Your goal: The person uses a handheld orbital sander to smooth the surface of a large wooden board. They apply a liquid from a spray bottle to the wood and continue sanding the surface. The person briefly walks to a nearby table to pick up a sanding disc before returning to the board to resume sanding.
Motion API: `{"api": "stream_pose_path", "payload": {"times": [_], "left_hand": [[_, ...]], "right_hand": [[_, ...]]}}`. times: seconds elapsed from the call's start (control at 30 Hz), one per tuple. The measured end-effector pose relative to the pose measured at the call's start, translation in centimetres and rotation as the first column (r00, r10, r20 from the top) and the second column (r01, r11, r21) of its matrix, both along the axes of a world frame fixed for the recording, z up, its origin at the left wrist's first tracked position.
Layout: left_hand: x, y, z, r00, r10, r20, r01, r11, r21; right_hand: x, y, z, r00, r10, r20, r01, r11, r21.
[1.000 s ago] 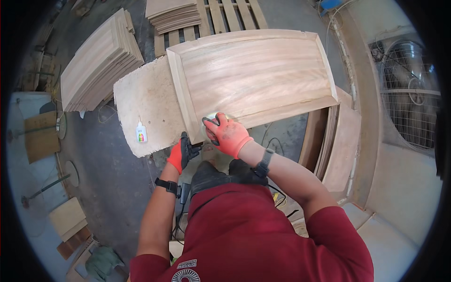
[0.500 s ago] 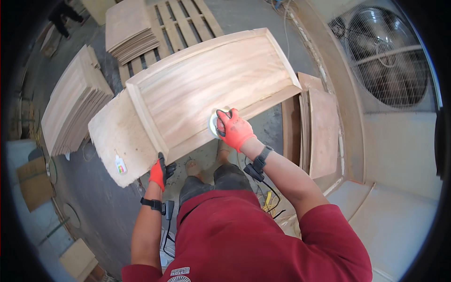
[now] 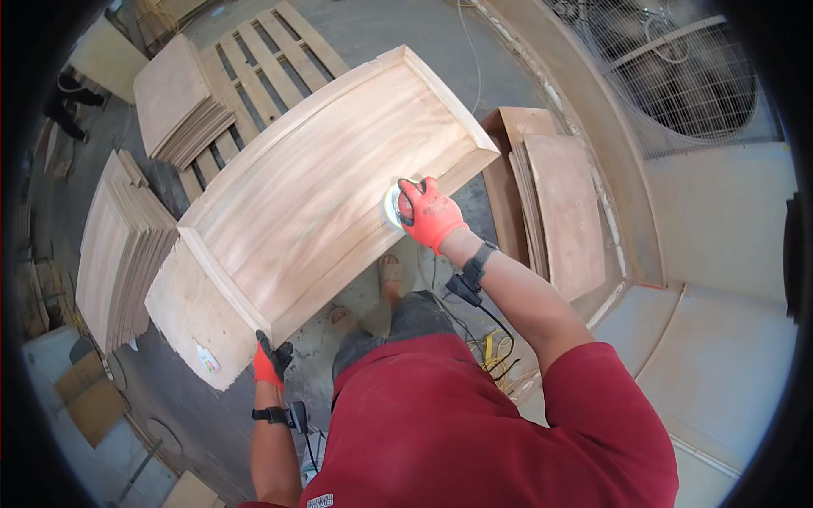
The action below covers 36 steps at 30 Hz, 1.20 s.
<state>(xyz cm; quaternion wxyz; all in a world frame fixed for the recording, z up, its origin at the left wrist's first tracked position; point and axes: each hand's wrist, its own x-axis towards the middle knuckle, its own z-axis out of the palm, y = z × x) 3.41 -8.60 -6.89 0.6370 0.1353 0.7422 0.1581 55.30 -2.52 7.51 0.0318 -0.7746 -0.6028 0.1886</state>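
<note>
Floor: grey concrete floor (image 3: 373, 34); slatted wooden pallet (image 3: 262, 59) bearing stacked plywood sheets (image 3: 174, 106).
Right hand (image 3: 430, 213): grip pressed on round white sander (image 3: 393, 207), on framed pale wooden panel (image 3: 330, 186).
Left hand (image 3: 271, 360): grip clasps panel corner.

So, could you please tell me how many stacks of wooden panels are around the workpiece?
3: one stack at far left, one on the pallet at upper left, one leaning at right. Others may be hidden.
</note>
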Motion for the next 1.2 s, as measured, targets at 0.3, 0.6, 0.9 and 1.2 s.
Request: {"api": "stream_pose_path", "payload": {"times": [0.3, 0.6, 0.9, 1.2], "left_hand": [[0.3, 0.2, 0.7, 0.996, 0.047, 0.082, -0.049, 0.998, 0.028], [0.6, 0.4, 2.4, 0.999, -0.044, -0.028, 0.044, 0.999, -0.017], [2.5, 0.9, 3.1, 0.991, 0.022, -0.13, -0.027, 0.999, -0.04], [1.6, 0.9, 2.9, 0.992, -0.088, -0.087, 0.085, 0.996, -0.04]], "right_hand": [[11.1, 1.6, -0.4, 0.985, -0.172, 0.027, 0.171, 0.984, 0.046], [19.9, 4.1, -0.6, 0.938, -0.336, 0.086, 0.335, 0.942, 0.019], [13.0, 2.9, -1.0, 0.982, -0.18, -0.056, 0.181, 0.984, 0.006], [23.2, 2.0, -1.3, 0.857, -0.514, -0.027, 0.514, 0.852, 0.099]]}}
